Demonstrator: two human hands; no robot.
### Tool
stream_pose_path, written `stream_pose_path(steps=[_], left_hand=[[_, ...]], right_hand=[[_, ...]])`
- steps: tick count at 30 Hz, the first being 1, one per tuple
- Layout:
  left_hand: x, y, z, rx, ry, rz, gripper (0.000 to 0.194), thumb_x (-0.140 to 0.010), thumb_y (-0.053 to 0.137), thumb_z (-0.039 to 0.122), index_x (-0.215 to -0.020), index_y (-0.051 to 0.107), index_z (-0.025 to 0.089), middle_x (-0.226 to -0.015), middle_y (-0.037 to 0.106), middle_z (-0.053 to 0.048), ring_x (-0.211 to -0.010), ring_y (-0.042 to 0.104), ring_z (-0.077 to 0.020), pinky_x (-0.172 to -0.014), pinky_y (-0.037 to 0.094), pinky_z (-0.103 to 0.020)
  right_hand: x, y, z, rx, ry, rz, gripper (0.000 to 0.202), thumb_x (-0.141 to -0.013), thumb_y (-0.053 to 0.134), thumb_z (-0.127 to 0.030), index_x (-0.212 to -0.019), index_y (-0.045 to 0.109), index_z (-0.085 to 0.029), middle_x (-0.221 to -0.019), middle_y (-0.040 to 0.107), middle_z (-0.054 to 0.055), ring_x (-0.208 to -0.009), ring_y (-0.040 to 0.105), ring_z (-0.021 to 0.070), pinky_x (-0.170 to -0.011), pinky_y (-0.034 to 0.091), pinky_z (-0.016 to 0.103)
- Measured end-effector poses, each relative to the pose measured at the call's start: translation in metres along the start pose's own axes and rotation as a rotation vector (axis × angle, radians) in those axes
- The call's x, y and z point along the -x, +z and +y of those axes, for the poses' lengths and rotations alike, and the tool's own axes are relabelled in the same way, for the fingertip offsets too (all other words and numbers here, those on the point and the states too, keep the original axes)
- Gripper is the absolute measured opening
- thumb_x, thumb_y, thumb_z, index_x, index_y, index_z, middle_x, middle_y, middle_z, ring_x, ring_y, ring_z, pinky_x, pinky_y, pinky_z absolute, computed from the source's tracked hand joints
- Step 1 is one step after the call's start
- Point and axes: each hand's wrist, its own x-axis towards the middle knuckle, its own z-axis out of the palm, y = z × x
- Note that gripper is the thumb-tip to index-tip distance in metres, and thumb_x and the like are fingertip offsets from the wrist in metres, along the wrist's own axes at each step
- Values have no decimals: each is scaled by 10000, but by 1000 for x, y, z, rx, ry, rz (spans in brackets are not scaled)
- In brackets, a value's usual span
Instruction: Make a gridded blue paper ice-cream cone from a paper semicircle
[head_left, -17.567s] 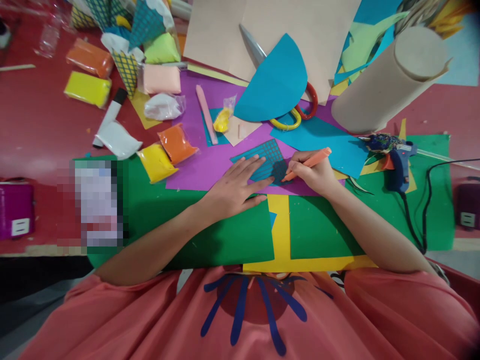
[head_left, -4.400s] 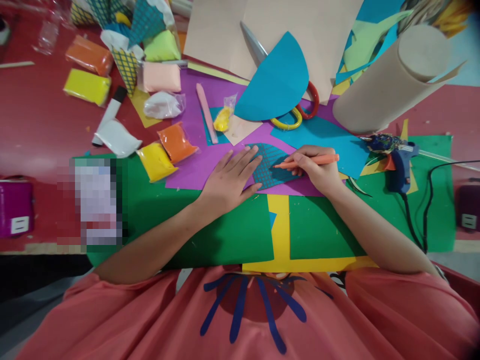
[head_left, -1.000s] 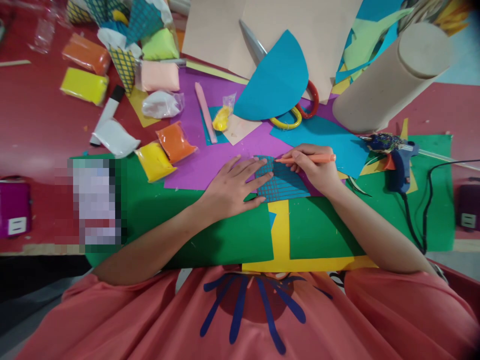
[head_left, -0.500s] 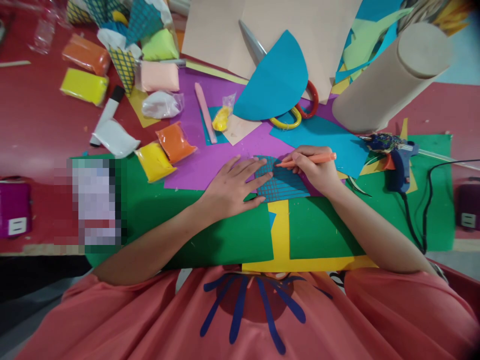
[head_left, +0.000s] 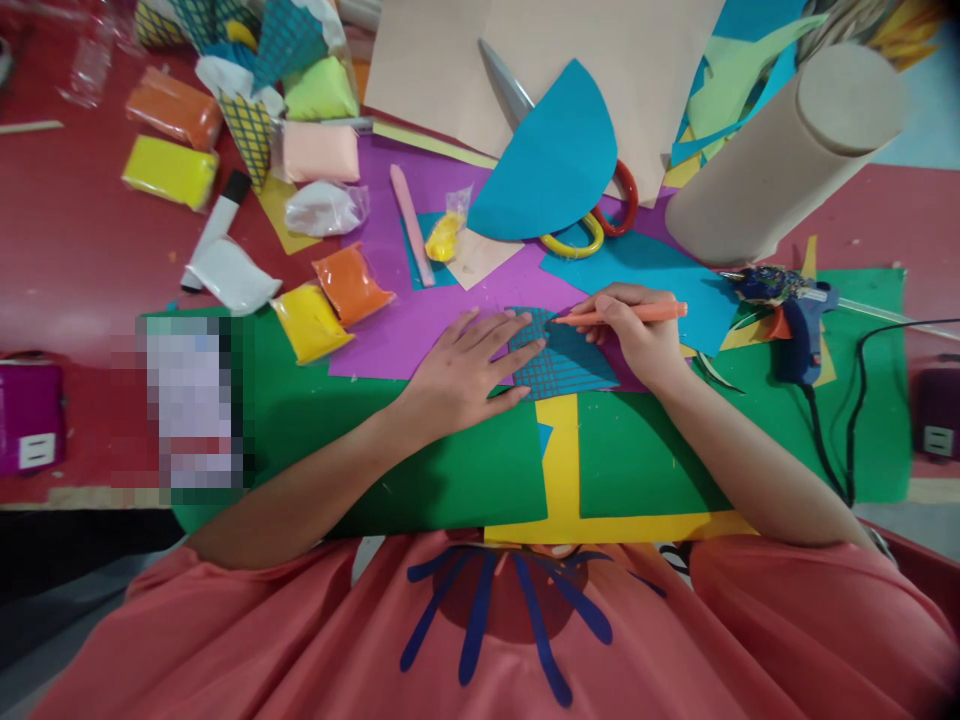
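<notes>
A blue paper piece covered in dark crossing lines lies in front of me, over purple and green sheets. My left hand rests flat on its left side, fingers spread. In my right hand is an orange marker pen, gripped between thumb and fingers, its tip at the upper edge of the blue piece. The lines form a grid on the left part; toward the right they run mostly one way. Just beyond the hands lie a pink stick and a small yellow clay lump in plastic.
Scissors lie partly under a blue paper cutout. A glue gun with a black cord is at the right, below a beige roll. Several clay packets and patterned paper cones are at the left.
My right hand and the pen have moved slightly up and to the right, toward the upper edge of the blue piece. My left hand stays nearly in place.
</notes>
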Motion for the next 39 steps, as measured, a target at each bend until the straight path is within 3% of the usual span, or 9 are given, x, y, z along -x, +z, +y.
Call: stream_pose_path(steps=[4, 11, 21, 39], left_hand=[[-1, 1, -3, 24, -74, -4, 479, -970, 457, 396, -1416, 465, 221, -1522, 400, -143, -1393, 393, -312, -1146, 280, -535], [-1, 2, -4, 8, -63, 6, 485, -977, 438, 392, -1425, 450, 208, -1520, 399, -155, -1394, 397, -311, -1144, 289, -526], [-1, 2, -4, 24, -71, 2, 487, -973, 449, 403, -1425, 452, 222, -1520, 403, -147, -1392, 398, -308, -1149, 278, -525], [0, 2, -4, 22, -75, 3, 484, -973, 446, 401, -1428, 446, 235, -1529, 392, -135, -1399, 391, -300, -1151, 274, -521]], right_hand=[[0, 1, 2, -7, -26, -28, 314, -846, 623, -443, -752, 743, -168, -643, 694, 20, -481, 569, 82, -457, 460, 216], [0, 1, 1, 136, -91, -96, 329, -876, 588, -468, -794, 752, -194, -708, 721, 24, -533, 585, 98, -495, 457, 244], [1, 0, 0, 175, -86, -107, 262, -890, 575, -357, -796, 751, -188, -728, 730, 31, -561, 601, 110, -502, 455, 250], [0, 0, -5, 98, -9, -137, 236, -799, 564, -263, -641, 717, -177, -652, 714, 20, -507, 585, 99, -455, 444, 221]])
